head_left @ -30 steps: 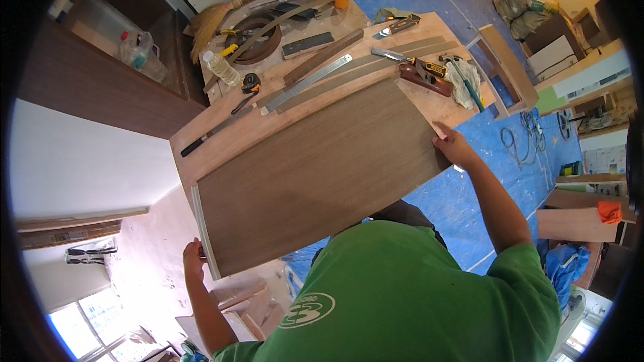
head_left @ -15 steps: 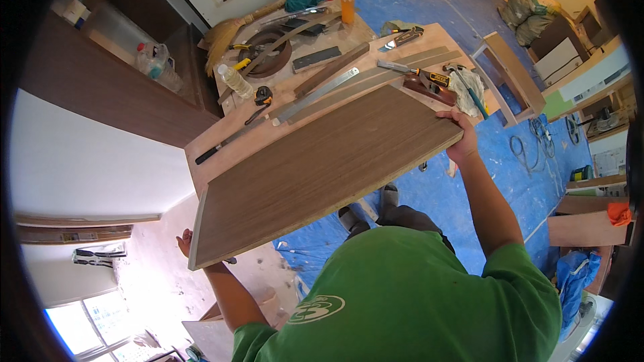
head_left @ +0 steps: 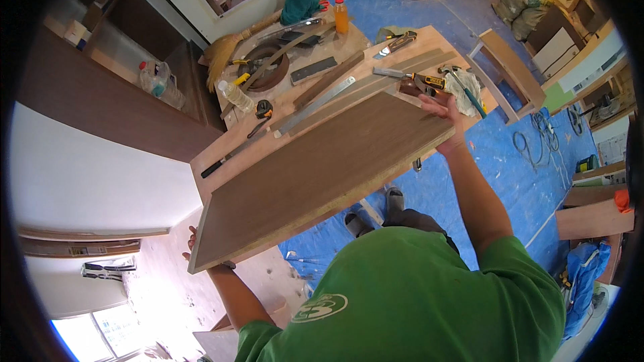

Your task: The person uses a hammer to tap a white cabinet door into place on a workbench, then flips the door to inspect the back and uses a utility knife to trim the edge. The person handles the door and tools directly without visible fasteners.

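Note:
A wide brown wood-grained board (head_left: 322,174) is held tilted in front of me, over the near side of the workbench. At its right end my right hand (head_left: 446,123) grips the corner, fingers over the upper face. My left hand (head_left: 190,244) holds the left end from beneath; only fingertips show past the edge and the palm is hidden. Just beyond the board lie a steel ruler (head_left: 315,106), a long tool with a black handle (head_left: 212,169), a chisel with a yellow-and-black handle (head_left: 429,81) and a wooden hand plane (head_left: 410,87).
On the plywood workbench (head_left: 285,87) are a tape measure (head_left: 264,108), a clear bottle (head_left: 235,96), a handsaw (head_left: 396,45) and wood strips. An orange bottle (head_left: 341,15) and a straw broom (head_left: 220,60) sit farther back. Blue sheeting (head_left: 483,161) covers the floor; cables (head_left: 537,135) lie right.
The board has tipped so more of its near edge shows, and its right end has shifted slightly left. My right hand's fingers now reach farther over the top face.

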A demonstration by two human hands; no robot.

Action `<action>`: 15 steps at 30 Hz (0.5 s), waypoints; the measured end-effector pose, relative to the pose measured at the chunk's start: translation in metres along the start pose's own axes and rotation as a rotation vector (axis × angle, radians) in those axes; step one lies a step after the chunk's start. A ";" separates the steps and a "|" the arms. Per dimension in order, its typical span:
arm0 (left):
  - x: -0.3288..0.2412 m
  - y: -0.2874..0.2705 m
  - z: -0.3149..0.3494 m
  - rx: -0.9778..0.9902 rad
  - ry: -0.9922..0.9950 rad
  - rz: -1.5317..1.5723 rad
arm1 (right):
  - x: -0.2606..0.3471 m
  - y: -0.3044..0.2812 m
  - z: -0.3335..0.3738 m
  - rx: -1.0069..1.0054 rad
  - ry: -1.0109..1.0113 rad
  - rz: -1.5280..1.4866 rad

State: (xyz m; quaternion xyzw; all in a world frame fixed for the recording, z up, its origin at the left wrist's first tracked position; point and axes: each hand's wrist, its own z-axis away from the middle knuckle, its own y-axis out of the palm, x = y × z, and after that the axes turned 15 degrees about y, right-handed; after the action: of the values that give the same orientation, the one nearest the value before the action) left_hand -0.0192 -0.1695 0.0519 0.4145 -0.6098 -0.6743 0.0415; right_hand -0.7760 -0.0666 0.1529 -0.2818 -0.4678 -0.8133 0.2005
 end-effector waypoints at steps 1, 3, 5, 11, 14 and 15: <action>0.000 -0.001 0.004 -0.035 -0.007 0.003 | -0.005 0.007 -0.001 0.015 0.000 -0.085; 0.004 0.001 0.002 -0.054 -0.007 -0.026 | -0.001 -0.003 -0.011 0.124 -0.055 -0.030; -0.021 -0.010 -0.035 0.000 0.052 -0.107 | 0.003 0.007 -0.032 0.252 -0.080 -0.031; -0.017 0.076 -0.057 -0.054 -0.012 -0.376 | 0.051 0.059 -0.079 0.189 -0.105 -0.006; -0.046 0.089 -0.065 -0.152 0.025 -0.407 | 0.061 0.091 -0.063 0.057 -0.150 -0.066; -0.049 0.093 -0.065 -0.153 0.054 -0.446 | 0.063 0.094 -0.058 0.049 -0.180 -0.061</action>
State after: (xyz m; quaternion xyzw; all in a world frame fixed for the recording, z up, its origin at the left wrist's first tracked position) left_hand 0.0105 -0.2166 0.1618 0.5525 -0.4488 -0.6998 -0.0605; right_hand -0.7839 -0.1665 0.2311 -0.3345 -0.5121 -0.7786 0.1397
